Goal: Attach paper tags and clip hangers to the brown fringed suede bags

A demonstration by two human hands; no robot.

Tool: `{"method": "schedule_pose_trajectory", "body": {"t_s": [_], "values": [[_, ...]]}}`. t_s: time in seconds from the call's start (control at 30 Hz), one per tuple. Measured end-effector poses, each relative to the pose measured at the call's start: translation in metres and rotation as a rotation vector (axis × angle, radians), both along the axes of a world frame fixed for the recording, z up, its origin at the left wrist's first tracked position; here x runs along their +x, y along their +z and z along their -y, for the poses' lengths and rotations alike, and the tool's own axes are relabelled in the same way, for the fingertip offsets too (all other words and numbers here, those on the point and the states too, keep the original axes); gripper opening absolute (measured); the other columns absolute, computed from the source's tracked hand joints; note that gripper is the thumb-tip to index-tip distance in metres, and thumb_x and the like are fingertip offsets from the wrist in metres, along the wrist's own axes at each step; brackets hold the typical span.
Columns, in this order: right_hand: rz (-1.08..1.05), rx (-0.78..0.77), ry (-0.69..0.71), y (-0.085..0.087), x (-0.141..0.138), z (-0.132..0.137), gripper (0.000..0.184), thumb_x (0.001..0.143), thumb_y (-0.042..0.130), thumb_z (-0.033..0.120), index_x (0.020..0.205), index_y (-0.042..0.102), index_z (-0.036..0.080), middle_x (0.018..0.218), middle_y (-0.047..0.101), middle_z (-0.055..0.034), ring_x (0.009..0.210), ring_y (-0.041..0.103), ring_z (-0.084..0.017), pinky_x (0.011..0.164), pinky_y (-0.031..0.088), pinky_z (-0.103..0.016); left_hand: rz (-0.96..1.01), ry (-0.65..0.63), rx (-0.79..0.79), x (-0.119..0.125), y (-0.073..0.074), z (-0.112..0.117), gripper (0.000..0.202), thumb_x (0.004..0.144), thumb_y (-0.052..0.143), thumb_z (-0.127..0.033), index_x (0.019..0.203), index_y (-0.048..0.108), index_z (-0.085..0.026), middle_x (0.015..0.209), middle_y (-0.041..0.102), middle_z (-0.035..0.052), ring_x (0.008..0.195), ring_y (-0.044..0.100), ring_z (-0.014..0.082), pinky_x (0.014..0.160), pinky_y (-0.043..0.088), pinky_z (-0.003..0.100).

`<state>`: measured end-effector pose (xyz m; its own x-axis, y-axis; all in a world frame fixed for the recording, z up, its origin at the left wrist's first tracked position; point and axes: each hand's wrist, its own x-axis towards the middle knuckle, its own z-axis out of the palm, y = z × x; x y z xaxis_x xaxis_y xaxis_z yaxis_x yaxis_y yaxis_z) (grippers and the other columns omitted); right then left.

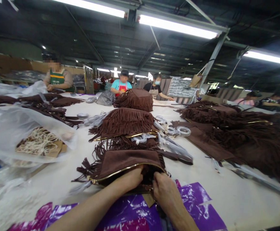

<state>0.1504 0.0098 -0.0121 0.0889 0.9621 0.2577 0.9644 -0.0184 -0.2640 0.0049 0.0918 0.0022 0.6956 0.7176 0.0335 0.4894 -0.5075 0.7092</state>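
A brown fringed bag (130, 158) lies in front of me with its gold zipper undone and its mouth facing me. My left hand (135, 177) reaches into the mouth, and its fingers are hidden inside. At the right side of the opening, my right hand (164, 186) is closed on the bag's edge, fingers curled over it. A small tan tag (149, 199) hangs below the opening between my hands. Under the bag is a shiny purple plastic sheet (132, 210). A brown strap (176, 156) extends to the right behind the bag.
Behind the bag stand stacked fringed bags (127, 120) with plastic-wrapped parts. More brown bags (250, 138) are heaped at right. White cords (37, 141) lie under clear plastic at left. Co-workers (58, 78) stand around the white table (202, 192).
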Motion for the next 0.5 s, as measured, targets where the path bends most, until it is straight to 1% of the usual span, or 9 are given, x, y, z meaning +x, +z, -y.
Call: {"method": "schedule_pose_trajectory", "body": {"t_s": [0.07, 0.1, 0.17, 0.2, 0.27, 0.33, 0.4, 0.43, 0.5], "values": [[-0.072, 0.032, 0.047, 0.002, 0.005, 0.002, 0.018, 0.082, 0.047, 0.008, 0.082, 0.063, 0.017, 0.079, 0.066, -0.0092, 0.075, 0.061, -0.021, 0.064, 0.039, -0.028, -0.064, 0.031, 0.053, -0.001, 0.007, 0.004, 0.047, 0.078, 0.04, -0.005, 0.121, 0.058, -0.012, 0.128, 0.06, 0.0151, 0.12, 0.053, 0.0292, 0.108, 0.035, 0.043], [-0.183, 0.053, 0.077, 0.006, 0.007, 0.004, 0.015, 0.082, 0.05, 0.012, 0.085, 0.064, 0.018, 0.08, 0.067, -0.0073, 0.076, 0.061, -0.02, 0.065, 0.041, -0.028, -0.081, 0.03, 0.073, -0.003, 0.013, 0.007, 0.045, 0.078, 0.04, -0.005, 0.117, 0.06, -0.013, 0.126, 0.061, 0.0139, 0.118, 0.054, 0.0282, 0.106, 0.037, 0.041], [-0.577, 0.044, 0.136, 0.019, 0.008, 0.012, 0.011, 0.083, 0.056, 0.024, 0.088, 0.064, 0.019, 0.076, 0.065, -0.0029, 0.065, 0.057, -0.016, 0.058, 0.039, -0.025, -0.059, -0.022, 0.071, -0.008, 0.027, 0.011, 0.037, 0.079, 0.041, -0.007, 0.107, 0.063, -0.016, 0.116, 0.066, 0.0104, 0.109, 0.058, 0.0258, 0.1, 0.041, 0.038], [-0.832, 0.0, 0.153, 0.026, 0.008, 0.017, 0.015, 0.082, 0.06, 0.032, 0.087, 0.064, 0.019, 0.072, 0.064, -0.0007, 0.056, 0.051, -0.012, 0.052, 0.035, -0.023, -0.03, -0.048, 0.059, -0.012, 0.034, 0.013, 0.031, 0.078, 0.043, -0.009, 0.099, 0.065, -0.017, 0.108, 0.068, 0.0083, 0.101, 0.06, 0.0242, 0.094, 0.044, 0.036], [-1.297, -0.152, 0.157, 0.041, 0.007, 0.027, 0.028, 0.075, 0.072, 0.043, 0.084, 0.064, 0.018, 0.065, 0.06, 0.0029, 0.044, 0.035, -0.004, 0.042, 0.021, -0.018, 0.054, -0.092, -0.022, -0.016, 0.046, 0.016, 0.017, 0.073, 0.049, -0.014, 0.08, 0.063, -0.017, 0.085, 0.068, 0.0034, 0.081, 0.059, 0.0193, 0.077, 0.047, 0.03], [-1.611, -0.274, 0.146, 0.049, 0.005, 0.033, 0.035, 0.066, 0.083, 0.042, 0.081, 0.066, 0.016, 0.062, 0.057, 0.0045, 0.042, 0.029, -0.001, 0.039, 0.013, -0.014, 0.177, -0.09, -0.207, -0.016, 0.052, 0.02, 0.007, 0.066, 0.051, -0.015, 0.068, 0.057, -0.017, 0.064, 0.06, -0.0012, 0.059, 0.051, 0.0128, 0.057, 0.041, 0.023], [-1.803, -0.312, 0.155, 0.05, 0.004, 0.035, 0.035, 0.059, 0.09, 0.034, 0.075, 0.067, 0.014, 0.06, 0.056, 0.0049, 0.043, 0.033, 0.001, 0.037, 0.013, -0.011, 0.373, -0.063, -0.469, -0.012, 0.051, 0.023, 0.004, 0.06, 0.051, -0.016, 0.064, 0.053, -0.017, 0.057, 0.055, -0.0031, 0.048, 0.043, 0.0085, 0.046, 0.031, 0.02], [-1.872, -0.317, 0.155, 0.048, 0.004, 0.035, 0.034, 0.057, 0.092, 0.032, 0.072, 0.068, 0.013, 0.059, 0.057, 0.005, 0.043, 0.037, 0.001, 0.036, 0.016, -0.009, 0.481, -0.044, -0.604, -0.009, 0.048, 0.025, 0.004, 0.059, 0.052, -0.017, 0.063, 0.052, -0.016, 0.058, 0.057, -0.0025, 0.045, 0.043, 0.0074, 0.043, 0.028, 0.019], [-1.98, -0.311, 0.124, 0.042, 0.005, 0.034, 0.033, 0.055, 0.094, 0.028, 0.071, 0.069, 0.013, 0.06, 0.06, 0.0042, 0.045, 0.046, 0.001, 0.039, 0.032, -0.006, 0.656, -0.014, -0.809, -0.002, 0.042, 0.028, 0.009, 0.058, 0.056, -0.02, 0.063, 0.05, -0.016, 0.066, 0.063, 0.0014, 0.048, 0.051, 0.0079, 0.041, 0.029, 0.018]]}}
